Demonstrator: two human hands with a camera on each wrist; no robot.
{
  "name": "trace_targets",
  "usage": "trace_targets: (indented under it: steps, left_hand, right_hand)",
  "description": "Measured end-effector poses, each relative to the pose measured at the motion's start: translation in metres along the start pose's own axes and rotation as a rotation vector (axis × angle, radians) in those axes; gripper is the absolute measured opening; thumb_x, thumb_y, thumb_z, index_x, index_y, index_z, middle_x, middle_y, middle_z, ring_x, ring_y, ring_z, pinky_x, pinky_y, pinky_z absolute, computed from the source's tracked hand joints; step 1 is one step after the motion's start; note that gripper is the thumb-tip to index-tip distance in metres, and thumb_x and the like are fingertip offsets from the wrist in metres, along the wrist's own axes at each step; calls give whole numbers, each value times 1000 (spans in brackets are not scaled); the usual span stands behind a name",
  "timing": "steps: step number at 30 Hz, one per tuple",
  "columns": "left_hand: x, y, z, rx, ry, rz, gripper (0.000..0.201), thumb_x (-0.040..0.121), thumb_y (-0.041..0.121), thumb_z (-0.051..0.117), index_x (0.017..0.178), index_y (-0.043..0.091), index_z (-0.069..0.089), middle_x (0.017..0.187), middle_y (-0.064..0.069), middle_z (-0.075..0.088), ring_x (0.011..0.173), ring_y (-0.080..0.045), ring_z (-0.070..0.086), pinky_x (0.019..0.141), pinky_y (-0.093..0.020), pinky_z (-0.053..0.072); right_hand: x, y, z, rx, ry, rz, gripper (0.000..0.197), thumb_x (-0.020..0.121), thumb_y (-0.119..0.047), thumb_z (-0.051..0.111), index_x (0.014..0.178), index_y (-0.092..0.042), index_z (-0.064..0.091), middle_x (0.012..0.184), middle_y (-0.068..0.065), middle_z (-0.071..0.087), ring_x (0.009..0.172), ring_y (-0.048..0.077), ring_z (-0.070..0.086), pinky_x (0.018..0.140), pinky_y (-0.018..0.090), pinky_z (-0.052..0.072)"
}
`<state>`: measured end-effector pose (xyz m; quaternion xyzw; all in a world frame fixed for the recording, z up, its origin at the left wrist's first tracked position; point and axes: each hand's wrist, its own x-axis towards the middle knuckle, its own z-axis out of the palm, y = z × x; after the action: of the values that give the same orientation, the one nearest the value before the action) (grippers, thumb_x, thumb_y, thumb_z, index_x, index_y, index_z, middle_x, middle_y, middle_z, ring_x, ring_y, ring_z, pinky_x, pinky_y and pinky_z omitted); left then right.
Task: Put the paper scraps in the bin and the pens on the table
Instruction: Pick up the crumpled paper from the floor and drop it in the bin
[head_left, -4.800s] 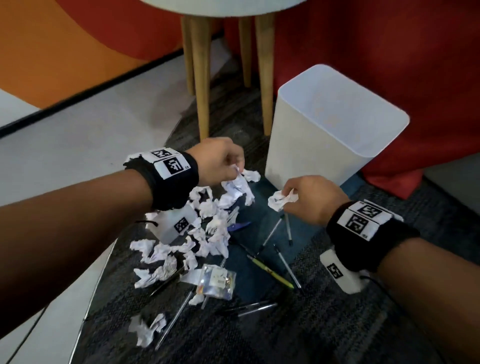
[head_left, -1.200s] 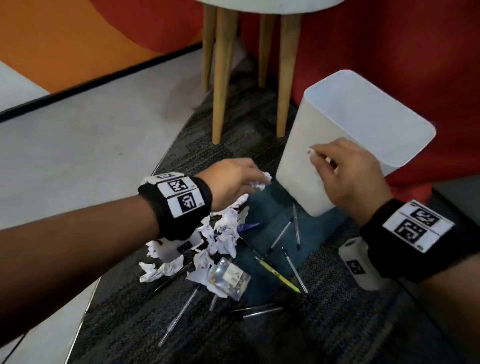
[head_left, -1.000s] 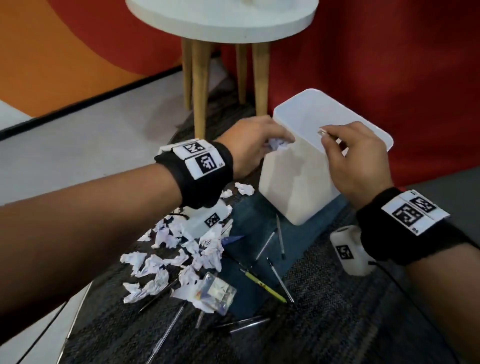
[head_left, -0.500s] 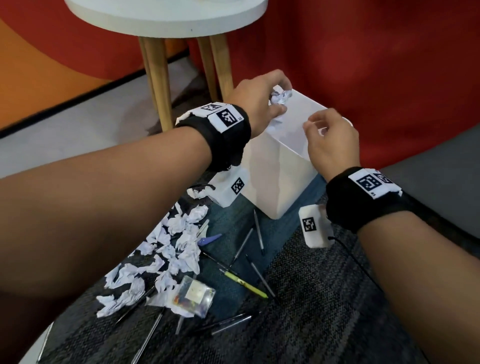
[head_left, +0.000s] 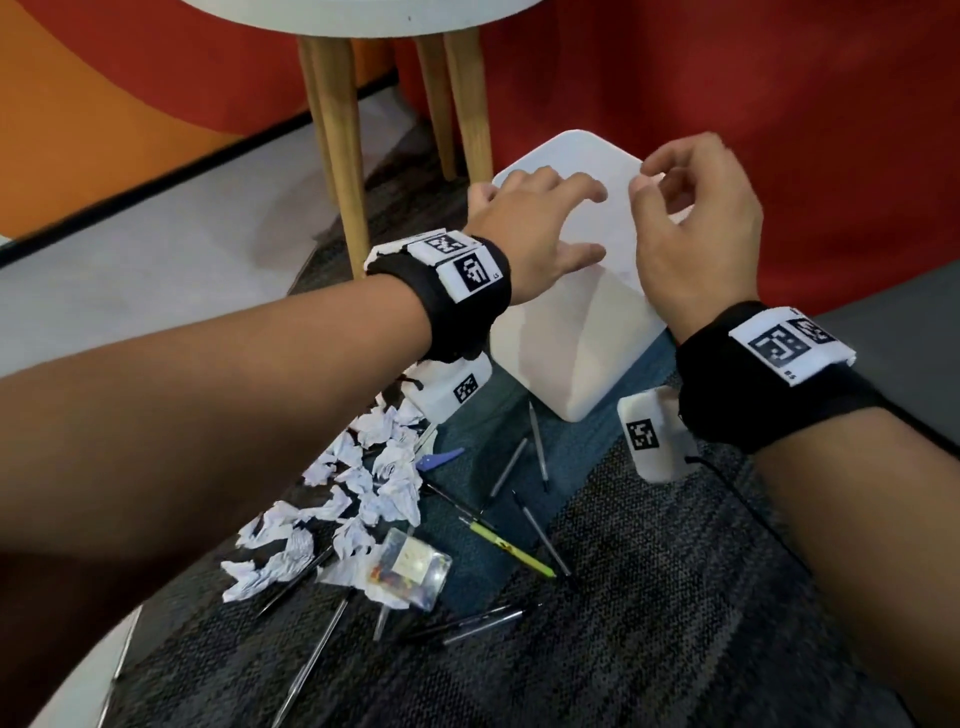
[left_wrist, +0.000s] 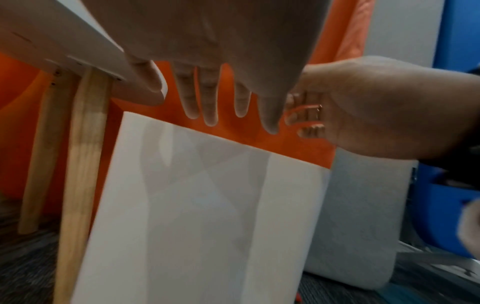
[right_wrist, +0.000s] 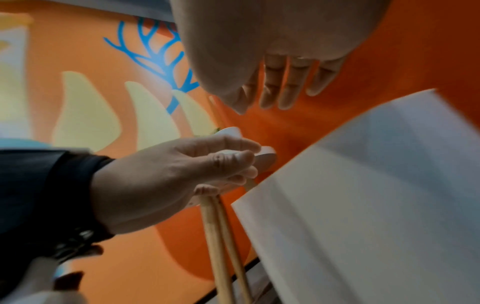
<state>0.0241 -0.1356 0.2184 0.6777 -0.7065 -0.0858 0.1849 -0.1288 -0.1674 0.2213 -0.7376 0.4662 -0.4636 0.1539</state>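
With both hands over the white bin (head_left: 571, 332), your left hand (head_left: 535, 234) is spread wide and your right hand (head_left: 696, 228) hangs loosely curled, neither holding anything. That looks like the drop step. Next, reach down for the crumpled paper scraps (head_left: 363, 499) on the dark carpet (head_left: 649, 597), pens (head_left: 511, 548) scattered beside them. The round wooden-legged table (head_left: 337, 130) stands just behind, against a red-orange wall (head_left: 727, 78).

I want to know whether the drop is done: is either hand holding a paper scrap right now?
No: the left hand and right hand hang empty-fingered over the bin.
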Motion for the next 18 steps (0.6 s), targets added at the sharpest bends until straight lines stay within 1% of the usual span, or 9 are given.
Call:
trace_targets:
  steps: [3, 5, 7, 10, 12, 13, 15, 17, 18]
  left_hand:
    - [-31, -20, -2, 59, -39, 38, 37, 88, 45, 54, 121, 29, 49, 118, 3, 52, 117, -21, 44, 96, -43, 29]
    - [-53, -39, 2, 120, -129, 39, 38, 88, 39, 55, 122, 22, 51, 120, 0, 52, 114, -24, 46, 97, -44, 33]
    - [-77, -61, 7, 159, -221, 17, 37, 89, 36, 55, 121, 18, 55, 121, -2, 53, 112, -25, 48, 97, -44, 36]
    - [-113, -97, 23, 183, -386, -21, 28, 88, 35, 53, 110, 19, 60, 115, -3, 58, 107, -26, 53, 92, -41, 44]
    - [-138, -119, 37, 172, -520, -83, 19, 88, 35, 54, 103, 24, 61, 109, 0, 61, 105, -24, 56, 87, -40, 48]
    - [-150, -128, 44, 175, -591, -115, 17, 89, 36, 55, 103, 27, 60, 108, 1, 61, 105, -23, 57, 86, -39, 50]
    - [-170, -140, 59, 192, -709, -167, 19, 90, 40, 55, 105, 30, 59, 109, 3, 62, 104, -22, 58, 83, -34, 51]
    - [-187, -150, 75, 187, -786, -205, 25, 90, 44, 56, 110, 29, 58, 112, 3, 63, 105, -21, 58, 81, -31, 48]
    - [-193, -154, 82, 176, -809, -217, 29, 89, 45, 58, 113, 28, 57, 115, 2, 62, 106, -21, 58, 80, -31, 48]
  right_hand:
    - [-20, -26, 21, 67, -78, -142, 11, 89, -20, 55, 96, -13, 60, 80, 4, 61, 79, 23, 56, 79, 39, 46]
    - [-42, -38, 43, 75, -176, -191, 9, 88, -19, 56, 96, -15, 60, 74, 0, 59, 76, 22, 53, 76, 37, 43]
    - [-69, -44, 66, 72, -315, -221, 10, 89, -22, 56, 95, -17, 60, 71, -4, 57, 73, 21, 52, 72, 37, 43]
    - [-112, -39, 97, 4, -607, -180, 8, 91, -25, 55, 97, -19, 57, 66, -8, 52, 64, 23, 52, 64, 37, 46]
    - [-140, -32, 116, -82, -771, -110, 6, 93, -27, 55, 96, -22, 55, 64, -7, 51, 66, 26, 56, 61, 37, 47]
    - [-152, -28, 124, -127, -837, -60, 5, 93, -28, 54, 96, -24, 55, 66, -5, 55, 70, 28, 59, 61, 38, 48]
    - [-174, -21, 140, -212, -973, 52, 6, 94, -28, 53, 98, -25, 56, 80, -1, 65, 81, 28, 62, 63, 36, 49]
    - [-194, -13, 155, -277, -1095, 110, 17, 94, -25, 54, 110, -26, 58, 106, 2, 65, 97, 27, 61, 74, 36, 51]
    - [-203, -10, 162, -292, -1146, 107, 25, 94, -23, 54, 119, -26, 56, 120, 2, 60, 106, 27, 58, 81, 38, 51]
